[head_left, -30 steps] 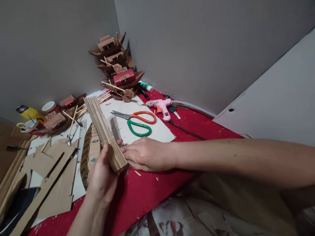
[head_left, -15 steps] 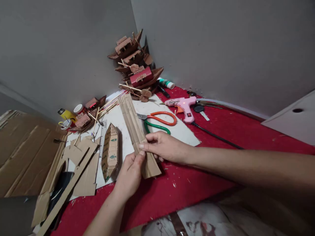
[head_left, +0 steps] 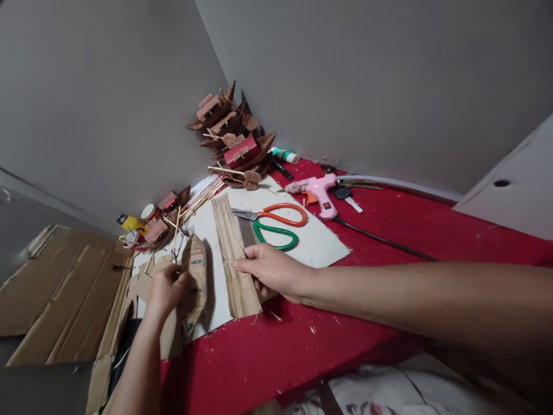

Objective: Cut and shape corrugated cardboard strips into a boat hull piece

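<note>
My right hand [head_left: 276,270] is closed on the lower right edge of a long creased cardboard strip [head_left: 231,253], thumb on top. My left hand [head_left: 166,291] is beside a small cardboard boat hull [head_left: 196,268], its fingers curled together; whatever they pinch is hidden. Under that hand lie flat cardboard pieces [head_left: 171,337]. Scissors [head_left: 283,214] with one orange and one green handle rest just beyond my right hand, partly spread.
A pink glue gun [head_left: 317,190] lies right of the scissors, its black cord running right. Several finished model boats [head_left: 242,153] are stacked in the corner. Cups [head_left: 150,213], thin sticks [head_left: 203,199] and a big folded cardboard sheet [head_left: 56,300] occupy the left. A red cloth [head_left: 242,357] covers the table.
My left hand has let go of the cardboard strip and moved left to the boat hull. My right hand still holds the strip, now lower and further left. The view has shifted.
</note>
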A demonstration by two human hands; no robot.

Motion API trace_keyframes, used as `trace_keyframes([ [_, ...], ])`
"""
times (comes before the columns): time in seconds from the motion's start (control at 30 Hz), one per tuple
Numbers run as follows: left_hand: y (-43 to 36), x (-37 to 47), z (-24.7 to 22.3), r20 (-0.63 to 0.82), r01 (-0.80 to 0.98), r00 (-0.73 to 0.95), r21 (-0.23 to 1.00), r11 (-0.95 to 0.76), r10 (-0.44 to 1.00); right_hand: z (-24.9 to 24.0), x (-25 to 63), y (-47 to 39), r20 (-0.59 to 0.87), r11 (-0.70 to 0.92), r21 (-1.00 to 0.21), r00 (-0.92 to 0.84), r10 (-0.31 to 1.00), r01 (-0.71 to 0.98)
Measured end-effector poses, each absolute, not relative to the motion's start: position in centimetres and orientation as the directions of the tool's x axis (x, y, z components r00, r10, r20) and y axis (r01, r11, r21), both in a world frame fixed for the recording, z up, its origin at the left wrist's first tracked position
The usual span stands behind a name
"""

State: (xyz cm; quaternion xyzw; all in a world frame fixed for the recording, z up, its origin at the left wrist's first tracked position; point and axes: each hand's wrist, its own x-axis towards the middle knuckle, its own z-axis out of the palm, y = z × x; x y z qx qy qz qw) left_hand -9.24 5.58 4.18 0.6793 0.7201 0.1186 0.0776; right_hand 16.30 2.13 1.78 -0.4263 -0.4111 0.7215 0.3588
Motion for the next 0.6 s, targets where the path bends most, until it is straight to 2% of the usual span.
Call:
trace_keyframes([
  [0.1, 4.9, -10.6, 6.8, 0.045, 0.961, -0.122, 0.254, 0.107, 0.992, 0.9, 16.3, 2.7, -0.322, -0.390, -0.909, -0.346, 0.881, -0.149],
  [0.2, 3.5, -9.9, 8.6, 0.208, 0.955, -0.236, 0.233, 0.186, 0.949, 0.5, 16.7, 3.0, -0.345, -0.416, -0.902, -0.387, 0.855, -0.114],
  [0.23, 2.9, -8.9, 8.7, 0.299, 0.925, -0.279, 0.339, 0.172, 0.913, 0.5, 16.8, 3.0, -0.345, -0.421, -0.901, -0.412, 0.843, -0.107],
  [0.27, 2.2, -7.5, 8.5, 0.292, 0.841, -0.311, 0.527, 0.119, 0.904, 0.5, 16.8, 3.0, -0.338, -0.420, -0.902, -0.437, 0.833, -0.104],
  [0.3, 1.5, -5.9, 8.0, 0.185, 0.674, -0.296, 0.735, 0.068, 0.937, 0.6, 16.8, 3.0, -0.326, -0.413, -0.905, -0.456, 0.828, -0.103],
  [0.33, 0.8, -4.2, 7.3, 0.061, 0.449, -0.250, 0.891, 0.060, 0.966, 0.6, 16.8, 2.9, -0.311, -0.402, -0.910, -0.473, 0.824, -0.101],
  [0.37, 0.2, -2.4, 6.5, -0.044, 0.247, -0.190, 0.965, 0.091, 0.981, 0.6, 16.7, 2.8, -0.297, -0.389, -0.916, -0.490, 0.819, -0.095],
  [0.43, -0.5, 0.8, 4.8, -0.210, 0.009, -0.043, 0.978, 0.210, 0.977, 0.6, 16.6, 2.7, -0.268, -0.360, -0.930, -0.534, 0.802, -0.074],
  [0.5, -0.8, 2.8, 3.5, -0.362, -0.105, 0.079, 0.924, 0.369, 0.929, 0.6, 16.6, 2.6, -0.247, -0.331, -0.943, -0.592, 0.767, -0.035],
  [0.6, -0.4, 3.6, 2.7, -0.442, -0.212, 0.142, 0.860, 0.464, 0.886, 0.7, 16.9, 2.5, -0.229, -0.295, -0.955, -0.649, 0.725, 0.007],
])
